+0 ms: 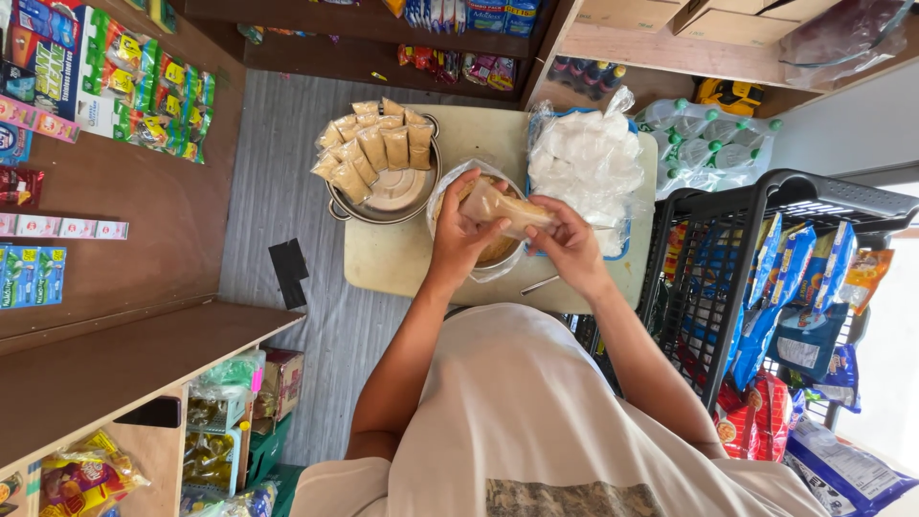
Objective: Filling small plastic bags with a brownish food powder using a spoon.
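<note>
Looking down past the pale shirt (536,412), both forearms run up and away from the body and meet over the small table (383,258). The left hand (461,235) is closed round the near-left end of a small clear bag (505,206) of light-brown powder, thumb and fingers pinching it from the side; the right hand (572,244) is closed on the bag's other end, its fingertips curled over the plastic. So the bag lies between the two hands, its long axis running roughly left to right with a slight tilt — the right end sits a little lower in the picture, nearer the body. Neither hand is clearly closer to it; each has an end. The bag hangs just above a plastic-lined bowl (498,251) holding more of the same brown powder, and whether bag and bowl touch cannot be told from here. A thin metal piece (541,284), perhaps a spoon handle, lies on the table just nearer than the bowl. Beyond the left hand stands a metal pot (397,196) with a row of filled brown packets (373,148) leaning across its rim — well apart from the bag in hand. Beyond the right hand sits a heap of white packets (586,163) in a blue-rimmed tray. Farther right a black wire rack (756,249) carries snack bags, and wooden shelves (105,172) of boxed goods stand off to the left.
</note>
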